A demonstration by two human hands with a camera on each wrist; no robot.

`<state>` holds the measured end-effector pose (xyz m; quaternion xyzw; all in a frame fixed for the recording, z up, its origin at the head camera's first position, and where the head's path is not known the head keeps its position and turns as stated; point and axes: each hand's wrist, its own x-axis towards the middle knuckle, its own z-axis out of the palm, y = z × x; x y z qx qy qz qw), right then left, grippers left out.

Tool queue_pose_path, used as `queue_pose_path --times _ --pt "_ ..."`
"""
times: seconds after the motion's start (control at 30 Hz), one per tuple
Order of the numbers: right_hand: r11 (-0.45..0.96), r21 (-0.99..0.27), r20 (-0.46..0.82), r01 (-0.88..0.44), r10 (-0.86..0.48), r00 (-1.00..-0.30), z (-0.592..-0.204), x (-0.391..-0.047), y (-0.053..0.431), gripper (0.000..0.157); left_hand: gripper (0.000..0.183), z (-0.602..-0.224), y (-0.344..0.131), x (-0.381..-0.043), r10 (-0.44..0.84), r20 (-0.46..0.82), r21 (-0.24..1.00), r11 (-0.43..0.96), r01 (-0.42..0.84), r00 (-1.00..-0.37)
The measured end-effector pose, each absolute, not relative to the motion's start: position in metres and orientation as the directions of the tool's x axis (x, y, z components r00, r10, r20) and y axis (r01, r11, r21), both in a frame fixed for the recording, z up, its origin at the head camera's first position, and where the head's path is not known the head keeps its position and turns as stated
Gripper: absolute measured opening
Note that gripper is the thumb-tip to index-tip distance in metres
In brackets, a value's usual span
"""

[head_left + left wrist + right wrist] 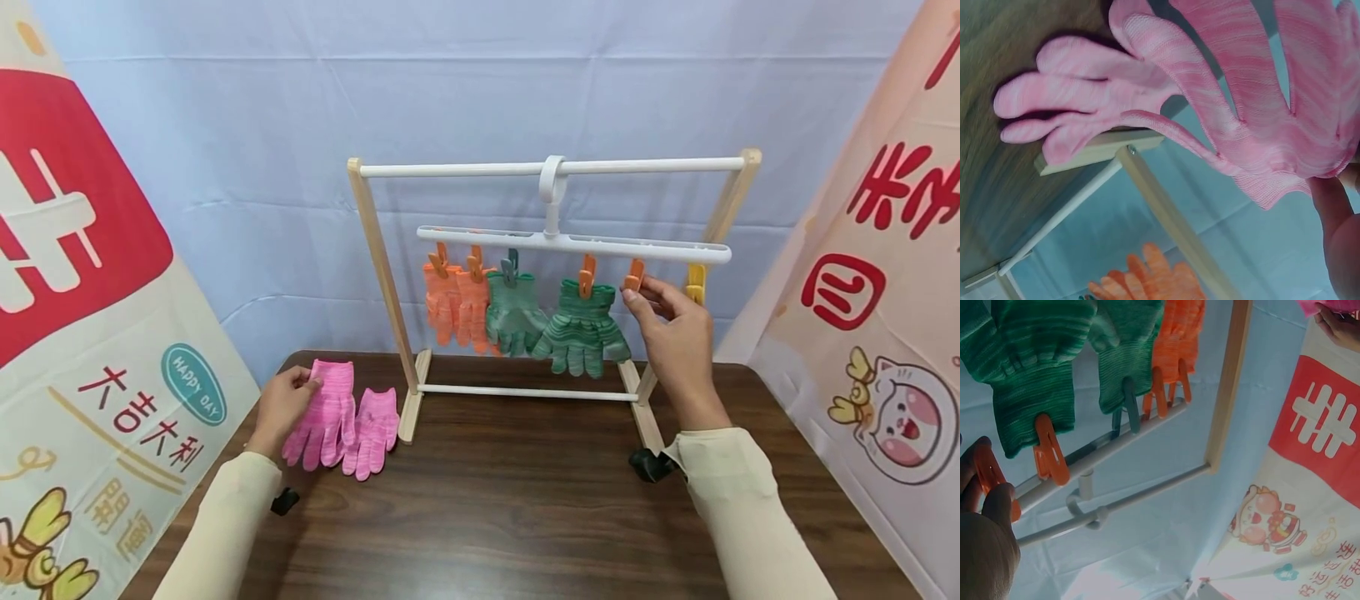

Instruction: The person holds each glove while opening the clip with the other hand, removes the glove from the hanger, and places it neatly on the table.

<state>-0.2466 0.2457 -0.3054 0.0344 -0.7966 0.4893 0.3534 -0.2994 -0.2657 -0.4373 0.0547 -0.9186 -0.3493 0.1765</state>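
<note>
My left hand (287, 408) pinches the cuff of a pink glove (330, 408), raised a little at the table's left side. A second pink glove (372, 433) lies on the table beside it. With thumb and fingers my right hand (678, 342) pinches an orange clothespin (634, 273) on the white hanger bar (487, 238); no glove hangs from this pin. Just left of it, a green glove (583, 329) hangs by another orange clothespin (587, 277). In the right wrist view, my right thumb and fingers (999, 503) sit on either side of the pinched clothespin (988, 469).
A wooden rack (381, 267) with a white top rod (457, 169) carries the hanger. Further left hang a greyish green glove (514, 312) and orange gloves (442, 304). A yellow clothespin (696, 283) sits at the right end. Printed cloths flank the brown table (480, 500).
</note>
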Motion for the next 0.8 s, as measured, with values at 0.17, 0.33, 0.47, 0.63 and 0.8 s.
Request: queue_pose_path --times 0.17,0.33,0.47,0.63,0.8 --pt "0.522 -0.756 0.594 -0.395 0.292 -0.750 -0.306 -0.248 0.245 0.041 0.021 -0.441 -0.272 -0.299 -0.226 0.247 0.660 0.751 -0.007 -0.942" --pt "0.529 -0.757 0.586 -0.384 0.291 -0.756 -0.307 -0.247 0.245 0.040 0.024 -0.444 -0.276 -0.300 -0.227 0.217 0.653 0.756 -0.032 -0.949" --pt "0.536 -0.756 0.584 -0.376 0.290 -0.759 -0.307 -0.247 0.245 0.041 0.025 -0.447 -0.279 -0.302 -0.233 0.207 0.652 0.757 -0.044 -0.950" --pt "0.539 -0.756 0.581 -0.371 0.293 -0.759 -0.308 -0.246 0.245 0.040 0.027 -0.452 -0.284 -0.306 -0.232 0.193 0.654 0.755 -0.051 -0.953" --pt "0.542 -0.753 0.586 -0.374 0.294 -0.755 -0.309 -0.246 0.245 0.039 0.027 -0.456 -0.286 -0.311 -0.227 0.192 0.641 0.766 -0.054 -0.955"
